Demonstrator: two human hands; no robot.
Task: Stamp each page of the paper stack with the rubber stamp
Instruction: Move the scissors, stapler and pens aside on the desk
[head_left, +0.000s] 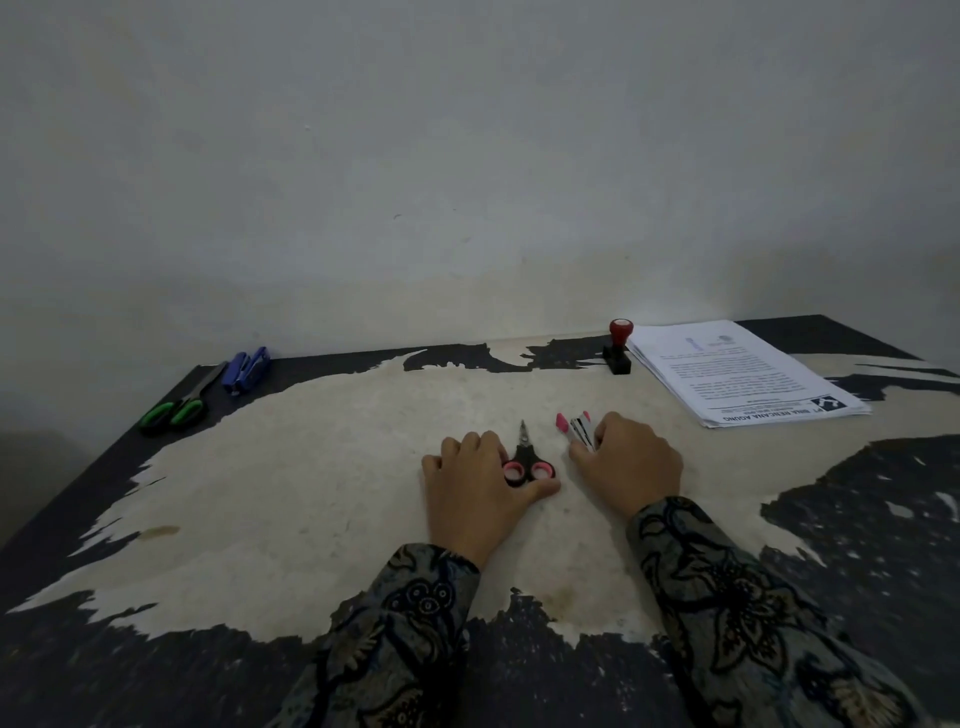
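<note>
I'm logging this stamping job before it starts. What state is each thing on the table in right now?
Rubber stamp: upright, untouched, beside the paper stack.
Paper stack: flat, printed side up, slightly fanned.
Small pink-handled scissors: closed, under the left hand fingers.
Pink staple remover: on the table, touched by the right hand.
Green-handled scissors: closed, lying flat.
Blue stapler: closed, lying by the wall.

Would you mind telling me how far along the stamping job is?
No stamp mark is discernible. The rubber stamp stands untouched beside the paper stack. The left hand rests on small scissors, the right hand on a pink stapler. Every page remains.
</note>
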